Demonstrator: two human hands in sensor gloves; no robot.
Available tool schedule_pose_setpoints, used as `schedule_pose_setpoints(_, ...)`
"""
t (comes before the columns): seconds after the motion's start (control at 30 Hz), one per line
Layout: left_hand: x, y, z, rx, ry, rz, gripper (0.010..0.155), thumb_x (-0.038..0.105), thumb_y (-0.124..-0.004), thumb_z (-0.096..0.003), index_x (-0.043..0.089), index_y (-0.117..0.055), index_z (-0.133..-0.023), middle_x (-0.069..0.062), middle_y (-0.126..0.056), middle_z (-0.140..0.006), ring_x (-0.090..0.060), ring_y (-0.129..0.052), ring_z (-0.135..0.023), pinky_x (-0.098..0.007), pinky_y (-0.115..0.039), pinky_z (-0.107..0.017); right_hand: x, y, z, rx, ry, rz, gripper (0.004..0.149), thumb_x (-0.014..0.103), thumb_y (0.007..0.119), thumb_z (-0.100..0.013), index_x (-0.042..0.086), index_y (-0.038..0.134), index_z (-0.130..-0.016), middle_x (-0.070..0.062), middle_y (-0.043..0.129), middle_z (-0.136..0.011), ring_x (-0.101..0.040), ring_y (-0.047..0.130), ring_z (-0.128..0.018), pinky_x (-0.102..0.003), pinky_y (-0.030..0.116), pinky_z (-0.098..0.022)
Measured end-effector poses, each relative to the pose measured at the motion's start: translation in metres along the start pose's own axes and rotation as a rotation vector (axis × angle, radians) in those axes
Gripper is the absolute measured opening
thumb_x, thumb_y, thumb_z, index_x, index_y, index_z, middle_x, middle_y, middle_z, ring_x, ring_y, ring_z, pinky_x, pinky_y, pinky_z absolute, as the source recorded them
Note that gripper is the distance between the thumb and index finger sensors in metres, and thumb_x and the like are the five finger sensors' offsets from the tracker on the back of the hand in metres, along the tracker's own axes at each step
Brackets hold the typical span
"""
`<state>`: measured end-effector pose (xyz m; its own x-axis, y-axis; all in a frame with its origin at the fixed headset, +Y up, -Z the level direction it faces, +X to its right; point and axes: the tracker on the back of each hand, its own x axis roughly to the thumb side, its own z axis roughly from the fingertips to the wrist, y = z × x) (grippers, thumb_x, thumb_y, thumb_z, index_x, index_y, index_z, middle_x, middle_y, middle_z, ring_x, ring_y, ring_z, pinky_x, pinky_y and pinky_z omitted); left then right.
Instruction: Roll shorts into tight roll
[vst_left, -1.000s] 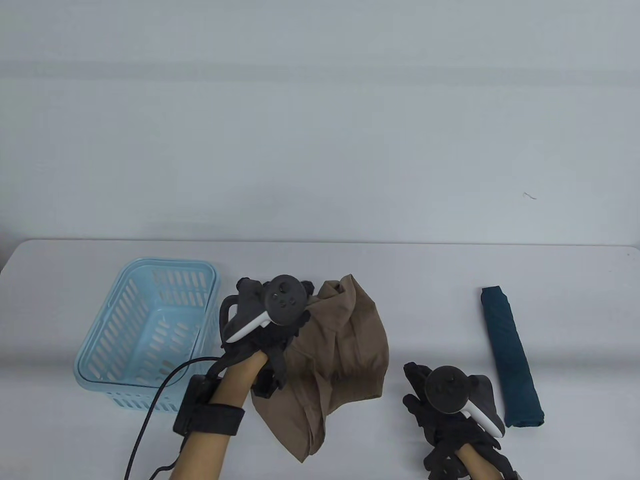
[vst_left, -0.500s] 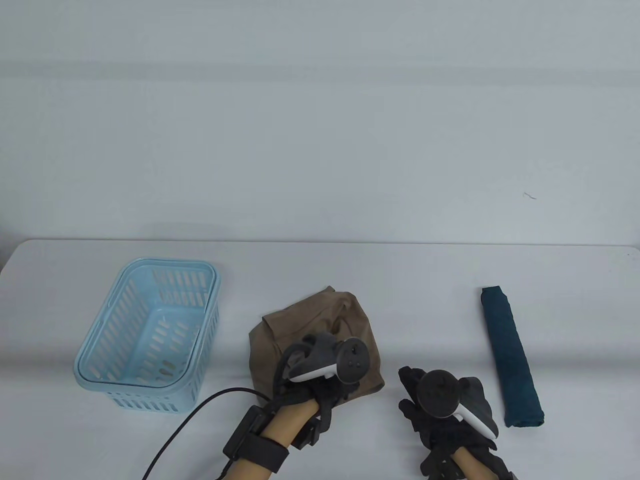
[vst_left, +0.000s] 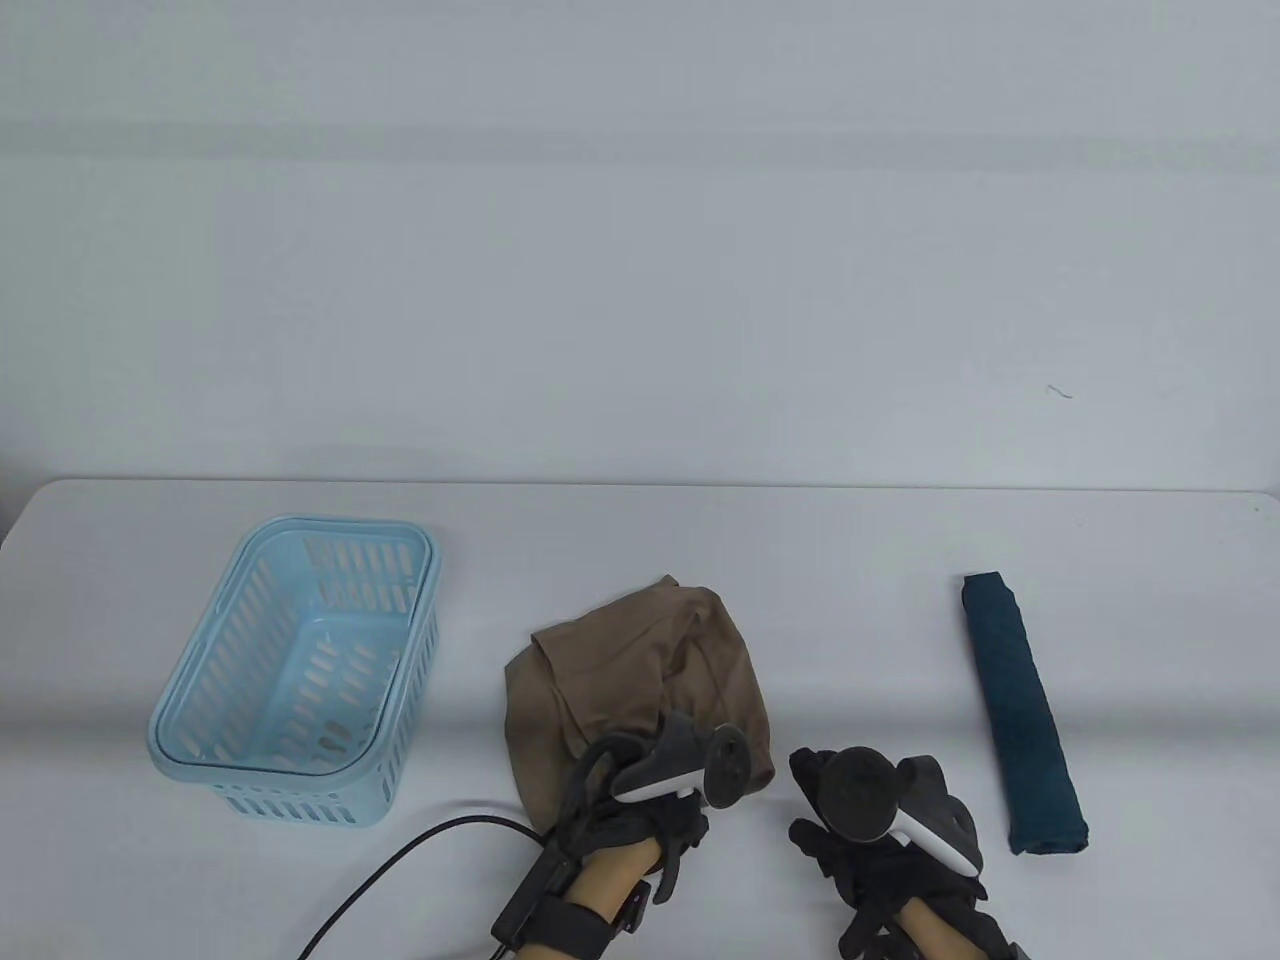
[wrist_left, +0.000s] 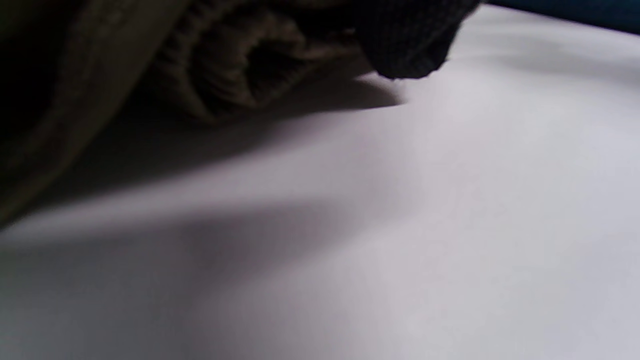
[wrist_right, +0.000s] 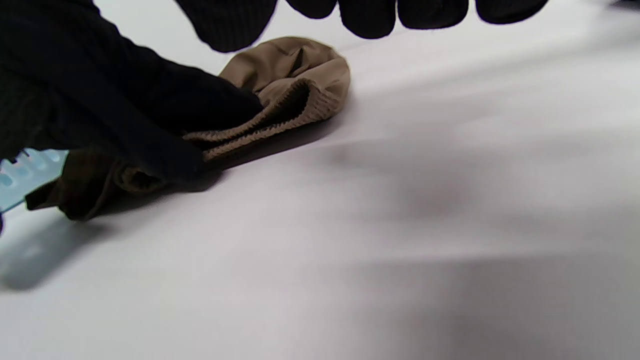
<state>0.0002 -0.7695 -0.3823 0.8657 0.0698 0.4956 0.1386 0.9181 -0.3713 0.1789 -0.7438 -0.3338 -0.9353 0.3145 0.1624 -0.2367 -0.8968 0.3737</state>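
Shorts (vst_left: 640, 680), the tan pair, now lie in a loose crumpled heap on the worktop (vst_left: 900, 560) just right of the blue basket (vst_left: 300, 660); a second ago your left hand held them up off the surface, beside the basket. In the table view your left hand (vst_left: 650, 800) has since dropped to the heap's near edge, on the side away from the basket, and it has slid a little nearer to you over the last half second. Your right hand (vst_left: 870, 820) waits just beyond it, farther from the basket, having crept slightly toward the shorts. The dark teal roll (vst_left: 1022, 712) lies well apart on the far side from the basket, unmoved.

In the left wrist view you see bunched tan fabric with a ribbed band (wrist_left: 220, 65) close against a gloved fingertip (wrist_left: 410, 45). Whether your left fingers clamp the cloth or merely touch it, you cannot tell from here.

In the right wrist view your left hand's fingers (wrist_right: 165, 120) pinch the ribbed waistband (wrist_right: 270, 120) against the worktop, while your right fingertips (wrist_right: 370, 17) hang apart above it, holding nothing; a sliver of the basket shows behind.

So the shorts are down but unflattened. By my reading, you must spread and smooth them before any rolling begins.
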Motion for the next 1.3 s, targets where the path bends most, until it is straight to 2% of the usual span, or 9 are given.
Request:
schedule_pose_setpoints(0.23, 0.008, -0.007, 0.015, -0.033, -0.129, 0.073, 0.069, 0.031, -0.074, -0.0493, 0.015, -0.042, -0.108, -0.015, -0.044, -0.112, -0.041, -0.053, -0.1, -0.067, -0.042, -0.071, 0.012, 0.012, -0.003, 0.11, -0.081, 0.094, 0.074, 0.037, 0.068, -0.051, 0.017, 0.026, -0.109, -0.013, 0.027, -0.116, -0.044, 0.023, -0.106, -0.062, 0.03, -0.075)
schedule_pose_setpoints(0.43, 0.013, -0.01, 0.025, -0.106, -0.241, 0.115, 0.068, 0.03, -0.075, -0.0489, 0.017, -0.044, -0.108, -0.012, -0.043, -0.113, -0.039, -0.049, -0.102, -0.066, -0.039, -0.072, 0.024, 0.036, -0.006, 0.259, -0.103, 0.222, 0.08, 0.043, 0.073, -0.047, 0.011, 0.031, -0.108, -0.018, 0.037, -0.112, -0.047, 0.033, -0.104, -0.064, 0.035, -0.074)
schedule_pose_setpoints(0.53, 0.013, -0.01, 0.026, -0.117, -0.245, 0.118, 0.069, 0.029, -0.075, -0.0492, 0.017, -0.042, -0.108, -0.012, -0.041, -0.113, -0.039, -0.047, -0.102, -0.066, -0.038, -0.072, 0.028, 0.043, -0.007, 0.245, -0.09, 0.291, 0.082, 0.042, 0.074, -0.047, 0.01, 0.026, -0.105, -0.018, 0.033, -0.11, -0.047, 0.035, -0.102, -0.065, 0.036, -0.073)
schedule_pose_setpoints(0.6, 0.012, -0.012, 0.025, -0.135, -0.259, 0.135, 0.072, 0.032, -0.075, -0.0492, 0.016, -0.039, -0.109, -0.014, -0.037, -0.113, -0.04, -0.044, -0.102, -0.066, -0.035, -0.072, 0.029, 0.044, -0.008, 0.176, -0.08, 0.314, 0.072, 0.035, 0.072, -0.05, 0.011, 0.031, -0.104, -0.016, 0.04, -0.108, -0.045, 0.042, -0.101, -0.063, 0.04, -0.073)
schedule_pose_setpoints(0.67, 0.01, -0.015, 0.026, -0.164, -0.274, 0.165, 0.078, 0.037, -0.075, -0.0485, 0.014, -0.032, -0.11, -0.016, -0.03, -0.113, -0.042, -0.038, -0.102, -0.067, -0.029, -0.071, 0.028, 0.038, -0.006, 0.026, -0.118, 0.288, 0.054, 0.029, 0.064, -0.052, 0.013, 0.048, -0.102, -0.015, 0.058, -0.103, -0.042, 0.058, -0.097, -0.062, 0.049, -0.071)
schedule_pose_setpoints(0.8, 0.004, -0.014, 0.026, -0.079, -0.244, 0.244, 0.081, 0.044, -0.073, -0.0484, 0.013, -0.029, -0.109, -0.018, -0.033, -0.112, -0.041, -0.042, -0.101, -0.067, -0.031, -0.071, 0.024, 0.014, 0.004, -0.19, -0.171, 0.185, 0.047, 0.031, 0.065, -0.051, 0.015, 0.068, -0.095, -0.011, 0.081, -0.09, -0.038, 0.08, -0.084, -0.058, 0.061, -0.066)
schedule_pose_setpoints(0.97, -0.015, -0.004, 0.028, 0.067, -0.132, 0.395, 0.068, 0.037, -0.071, -0.0509, 0.013, -0.042, -0.107, -0.019, -0.051, -0.109, -0.04, -0.059, -0.097, -0.067, -0.041, -0.07, 0.025, -0.012, 0.02, -0.398, -0.225, 0.124, 0.046, 0.032, 0.064, -0.05, 0.015, 0.072, -0.092, -0.009, 0.086, -0.083, -0.035, 0.085, -0.079, -0.055, 0.065, -0.064)
schedule_pose_setpoints(1.1, -0.032, 0.01, 0.037, 0.187, -0.052, 0.392, 0.064, 0.035, -0.071, -0.0517, 0.012, -0.047, -0.107, -0.02, -0.056, -0.108, -0.041, -0.063, -0.096, -0.068, -0.044, -0.07, 0.025, -0.031, 0.033, -0.559, -0.252, -0.016, 0.045, 0.032, 0.064, -0.05, 0.014, 0.073, -0.091, -0.009, 0.087, -0.081, -0.035, 0.086, -0.077, -0.055, 0.066, -0.063)
schedule_pose_setpoints(1.3, -0.043, 0.027, 0.048, 0.312, 0.029, 0.349, 0.066, 0.036, -0.072, -0.0518, 0.011, -0.046, -0.107, -0.021, -0.053, -0.109, -0.041, -0.062, -0.098, -0.071, -0.042, -0.069, 0.018, -0.046, 0.045, -0.694, -0.25, -0.152, 0.045, 0.032, 0.063, -0.05, 0.014, 0.073, -0.09, -0.009, 0.087, -0.08, -0.034, 0.087, -0.075, -0.055, 0.067, -0.062)
